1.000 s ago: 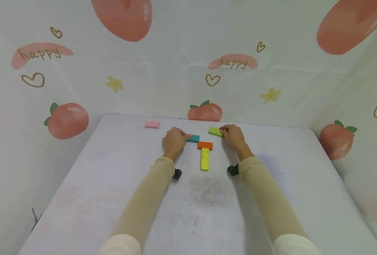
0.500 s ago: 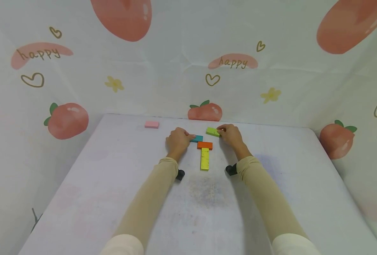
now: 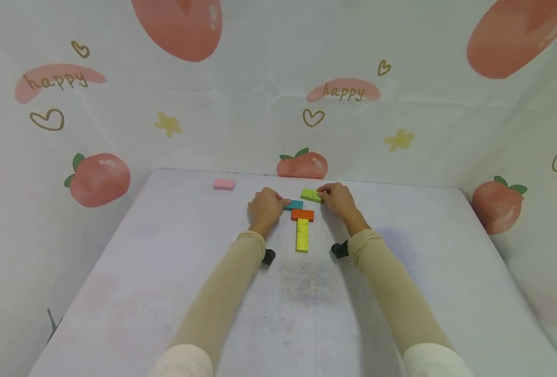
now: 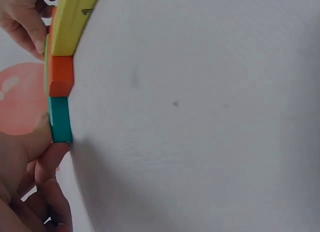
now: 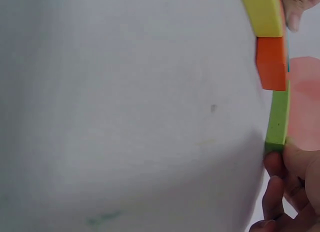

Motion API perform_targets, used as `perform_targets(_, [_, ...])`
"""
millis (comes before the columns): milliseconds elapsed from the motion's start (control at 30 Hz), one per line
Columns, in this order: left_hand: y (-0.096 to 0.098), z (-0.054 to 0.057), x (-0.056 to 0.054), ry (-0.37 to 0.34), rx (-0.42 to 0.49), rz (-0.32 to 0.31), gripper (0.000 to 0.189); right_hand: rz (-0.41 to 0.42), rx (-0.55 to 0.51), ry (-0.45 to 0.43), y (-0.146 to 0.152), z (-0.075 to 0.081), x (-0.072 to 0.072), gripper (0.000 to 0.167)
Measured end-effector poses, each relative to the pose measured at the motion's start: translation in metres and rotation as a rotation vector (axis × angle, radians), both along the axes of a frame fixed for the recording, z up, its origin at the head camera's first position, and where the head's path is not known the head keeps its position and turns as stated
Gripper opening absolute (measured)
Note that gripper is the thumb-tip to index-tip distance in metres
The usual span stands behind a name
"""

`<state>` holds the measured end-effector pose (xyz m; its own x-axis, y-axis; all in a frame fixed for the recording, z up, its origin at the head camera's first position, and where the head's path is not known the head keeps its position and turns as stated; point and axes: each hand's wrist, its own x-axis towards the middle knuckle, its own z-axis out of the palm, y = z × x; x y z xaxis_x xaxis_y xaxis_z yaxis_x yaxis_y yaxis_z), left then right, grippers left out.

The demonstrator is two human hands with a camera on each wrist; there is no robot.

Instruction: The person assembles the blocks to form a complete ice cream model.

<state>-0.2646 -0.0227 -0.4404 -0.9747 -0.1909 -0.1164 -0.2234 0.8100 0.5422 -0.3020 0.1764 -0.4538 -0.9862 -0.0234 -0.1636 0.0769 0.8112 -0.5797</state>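
My left hand (image 3: 266,206) pinches the left end of a teal block (image 3: 295,205) between thumb and finger, as the left wrist view (image 4: 61,119) also shows. My right hand (image 3: 338,201) pinches the right end of a light green block (image 3: 310,195), which lies a little farther back and to the right. Just in front of the teal block an orange block (image 3: 302,215) lies crosswise. A longer yellow block (image 3: 302,235) runs from the orange one toward me, forming a T with it. In the right wrist view, the green block (image 5: 278,119) shows behind the orange block (image 5: 271,64).
A pink block (image 3: 224,184) lies by itself near the back left of the white table (image 3: 189,262). A white cloth (image 3: 241,104) printed with fruit and hearts hangs behind the table's back edge. Black wrist cameras (image 3: 340,250) sit under the sleeves.
My left hand has slid the teal block to the right, behind the orange one. My right hand has brought the green block leftward. The orange, yellow and pink blocks stay put.
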Motion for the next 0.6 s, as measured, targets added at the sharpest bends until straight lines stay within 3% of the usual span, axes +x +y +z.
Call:
perform_targets(367, [-0.005, 0.008, -0.003, -0.094, 0.070, 0.025, 0.026, 0.023, -0.042, -0.005, 0.005, 0.000, -0.002, 0.031])
perform_targets(600, [-0.011, 0.005, -0.002, -0.098, 0.098, 0.018, 0.028, 0.025, -0.046, -0.015, 0.005, -0.001, -0.001, 0.033])
